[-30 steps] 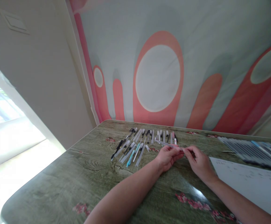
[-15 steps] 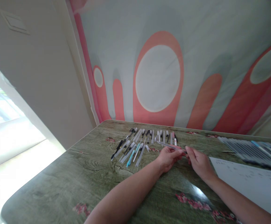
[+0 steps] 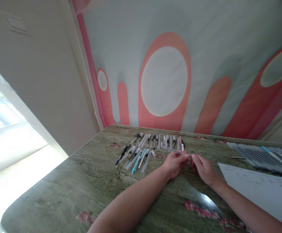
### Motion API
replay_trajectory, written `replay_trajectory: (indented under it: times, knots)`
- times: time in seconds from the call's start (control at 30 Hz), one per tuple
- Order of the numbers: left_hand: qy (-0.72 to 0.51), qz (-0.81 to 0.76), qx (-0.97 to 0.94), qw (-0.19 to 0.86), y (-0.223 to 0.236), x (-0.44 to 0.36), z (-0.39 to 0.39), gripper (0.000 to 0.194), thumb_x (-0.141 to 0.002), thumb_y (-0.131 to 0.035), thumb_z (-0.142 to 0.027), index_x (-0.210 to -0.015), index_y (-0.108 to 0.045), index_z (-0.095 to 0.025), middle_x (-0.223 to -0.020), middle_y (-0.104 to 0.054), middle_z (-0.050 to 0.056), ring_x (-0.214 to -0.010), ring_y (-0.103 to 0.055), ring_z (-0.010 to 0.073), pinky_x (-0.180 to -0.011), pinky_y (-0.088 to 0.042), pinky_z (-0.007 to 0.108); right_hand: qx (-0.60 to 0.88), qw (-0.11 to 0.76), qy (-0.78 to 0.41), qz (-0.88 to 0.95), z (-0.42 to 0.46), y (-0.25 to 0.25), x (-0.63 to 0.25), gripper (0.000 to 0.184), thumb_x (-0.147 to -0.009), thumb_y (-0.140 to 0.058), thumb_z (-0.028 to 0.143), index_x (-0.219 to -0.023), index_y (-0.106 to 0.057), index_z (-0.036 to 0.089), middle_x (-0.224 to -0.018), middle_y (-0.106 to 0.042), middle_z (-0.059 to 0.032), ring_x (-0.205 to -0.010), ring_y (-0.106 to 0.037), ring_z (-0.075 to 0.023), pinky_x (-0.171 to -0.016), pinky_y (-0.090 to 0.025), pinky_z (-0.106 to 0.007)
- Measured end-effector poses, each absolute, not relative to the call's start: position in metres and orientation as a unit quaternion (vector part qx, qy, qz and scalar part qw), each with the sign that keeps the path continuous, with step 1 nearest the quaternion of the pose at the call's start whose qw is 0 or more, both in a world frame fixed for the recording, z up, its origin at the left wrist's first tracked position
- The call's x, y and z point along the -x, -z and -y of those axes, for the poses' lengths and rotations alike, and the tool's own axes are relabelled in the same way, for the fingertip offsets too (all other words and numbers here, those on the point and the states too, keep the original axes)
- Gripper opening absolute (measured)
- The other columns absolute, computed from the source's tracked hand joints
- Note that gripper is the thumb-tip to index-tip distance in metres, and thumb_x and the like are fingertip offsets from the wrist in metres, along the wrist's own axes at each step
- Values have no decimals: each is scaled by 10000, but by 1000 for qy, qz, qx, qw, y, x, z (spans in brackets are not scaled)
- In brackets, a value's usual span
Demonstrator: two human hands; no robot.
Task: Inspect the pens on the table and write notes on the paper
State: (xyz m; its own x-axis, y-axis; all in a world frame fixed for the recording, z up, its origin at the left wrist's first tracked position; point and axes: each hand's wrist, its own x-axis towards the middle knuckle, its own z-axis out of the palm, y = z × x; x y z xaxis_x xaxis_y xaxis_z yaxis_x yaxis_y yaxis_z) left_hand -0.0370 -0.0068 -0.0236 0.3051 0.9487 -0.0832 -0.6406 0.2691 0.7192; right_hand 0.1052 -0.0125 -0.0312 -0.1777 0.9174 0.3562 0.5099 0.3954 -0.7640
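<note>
Head view: "Where is your slender pen (image 3: pixel 173 149), and how is it held?"

"Between your hands, over the desk (image 3: pixel 58 194), nearer the far edge. Your left hand (image 3: pixel 175 165) has its fingers clamped on the barrel; your right hand's (image 3: pixel 205 168) pinch the near end. Probably light, stiff, slightly slippery: grasp mid-barrel."

"Its long axis?"

"Slanting, one end toward the desk's far-left corner, the other toward your right hand; you cannot tell which end writes."

Gripped at R end: slim, transl. pen (image 3: pixel 173 150)
Slants over surface (image 3: pixel 87 191), nr far edge; points twd L edge, partly hidden.
</note>
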Motion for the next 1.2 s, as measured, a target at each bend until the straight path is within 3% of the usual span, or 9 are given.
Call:
replay_trajectory:
  times: [0.13, 0.4, 0.67, 0.9, 1.1, 1.2]
  knots:
    - [-526, -268, -290, 753, 22, 37, 7, 274, -544, -746, -179, -764, -607, -94, -638, -609, 18, -576, -559, 74, -579, -417, 180, 493, 418, -252, 720, 14, 31, -106, 362, -866, -294, 397, -600, -445, 205, -503, -501, 14, -499, -489, -141, -546, -364, -261]
    - [-529, -279, -273, 753, 19, 37, 7, 269, -530, -753, -196, -745, -622, -101, -623, -600, 7, -546, -534, 62, -567, -404, 184, 491, 459, -255, 695, 13, 30, -104, 203, -850, -351, 383, -793, -450, 216, -545, -494, 33, -510, -474, -137, -532, -366, -258]
    - [-522, -274, -286, 756, 19, 37, 5, 245, -549, -744, -163, -751, -620, -104, -627, -601, 1, -555, -539, 53, -580, -411, 168, 492, 443, -234, 712, 12, 27, -103, 307, -871, -303, 381, -645, -420, 209, -523, -472, 25, -508, -468, -137, -547, -354, -266]
    - [-523, -281, -286, 752, 19, 37, 2, 226, -581, -725, -159, -771, -613, -108, -640, -601, 1, -548, -536, 44, -572, -427, 152, 484, 456, -234, 709, 13, 22, -103, 248, -866, -324, 381, -744, -451, 208, -532, -474, 38, -505, -462, -131, -535, -350, -254]
    - [-519, -274, -302, 751, 22, 37, 0, 207, -598, -714, -160, -773, -615, -110, -702, -622, 12, -596, -559, 52, -618, -440, 161, 480, 446, -235, 718, 11, 21, -103, 356, -874, -272, 408, -624, -429, 209, -513, -481, 19, -492, -458, -135, -530, -353, -260]
    - [-518, -277, -303, 751, 22, 37, -1, 205, -618, -700, -165, -797, -616, -111, -704, -623, 18, -596, -559, 57, -598, -445, 161, 478, 452, -238, 714, 13, 18, -103, 349, -877, -261, 411, -658, -443, 209, -518, -480, 19, -496, -461, -136, -534, -359, -259]
